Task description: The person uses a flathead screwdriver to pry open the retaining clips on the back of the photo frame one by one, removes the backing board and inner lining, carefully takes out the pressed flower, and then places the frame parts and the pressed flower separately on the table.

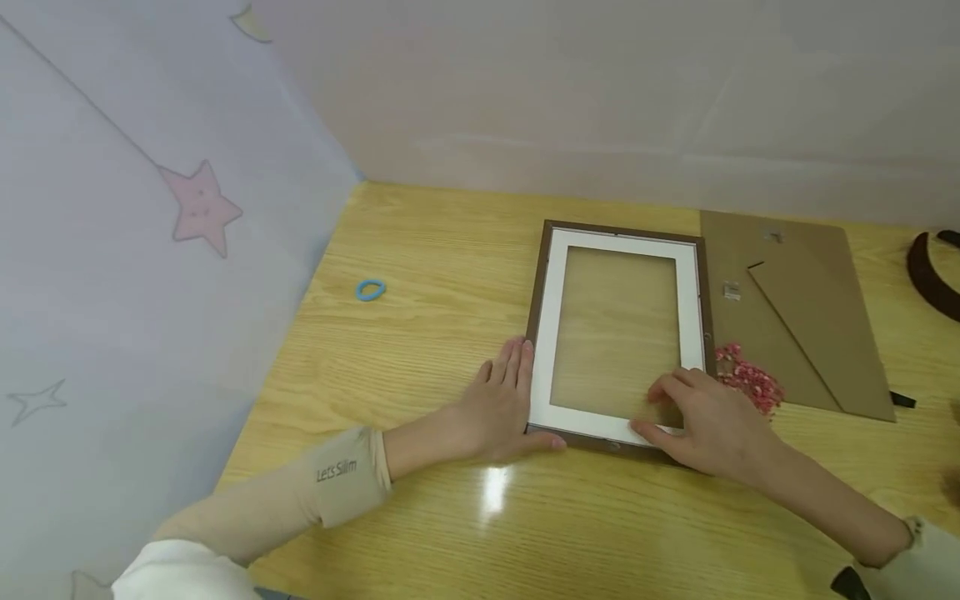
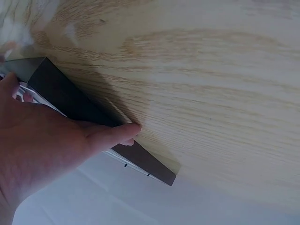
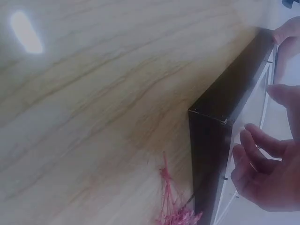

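Note:
A brown picture frame (image 1: pixel 537 304) lies face down on the wooden table, with a white mat (image 1: pixel 552 333) and a see-through pane inside its rim. My left hand (image 1: pixel 498 417) rests against the frame's lower left corner, fingers straight along the left side and thumb at the bottom edge. Over the lower right corner is my right hand (image 1: pixel 712 427), its fingers loosely bent and the thumb apart from them, at the mat. Nothing shows between thumb and fingers in the right wrist view, where the hand (image 3: pixel 267 168) hovers at or touches the inner surface; contact is unclear.
Right of the frame lies a brown backing board (image 1: pixel 862 333) with a stand flap. Pink dried flowers (image 1: pixel 750 385) sit between board and frame. A blue ring-shaped band (image 1: pixel 360 292) lies at left, and a dark curved object (image 1: pixel 928 279) at far right. Walls bound the table behind and left.

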A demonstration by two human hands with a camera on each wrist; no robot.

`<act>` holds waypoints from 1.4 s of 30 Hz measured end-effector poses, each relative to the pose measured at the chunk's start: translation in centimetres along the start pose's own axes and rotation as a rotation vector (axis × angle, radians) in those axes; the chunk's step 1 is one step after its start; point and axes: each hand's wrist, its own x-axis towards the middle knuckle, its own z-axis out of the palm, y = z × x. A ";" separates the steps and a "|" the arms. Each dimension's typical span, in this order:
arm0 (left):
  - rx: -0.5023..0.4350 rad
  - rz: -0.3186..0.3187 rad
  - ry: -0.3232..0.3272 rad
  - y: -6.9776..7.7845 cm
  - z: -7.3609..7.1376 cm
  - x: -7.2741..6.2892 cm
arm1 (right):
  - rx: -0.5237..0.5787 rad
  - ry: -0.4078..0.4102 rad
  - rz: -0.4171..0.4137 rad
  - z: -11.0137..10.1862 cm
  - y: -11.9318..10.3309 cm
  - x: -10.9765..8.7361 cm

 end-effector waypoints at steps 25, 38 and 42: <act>-0.031 0.031 0.035 -0.6 0.2 1.7 | 0.090 -0.313 -0.142 -1.4 0.2 2.1; -0.125 0.156 0.242 -1.9 -1.5 3.2 | -0.031 -0.121 -0.385 -2.1 0.2 2.3; -0.191 0.129 0.303 -2.0 -1.8 4.0 | -0.071 -0.031 -0.441 -2.3 -0.2 2.2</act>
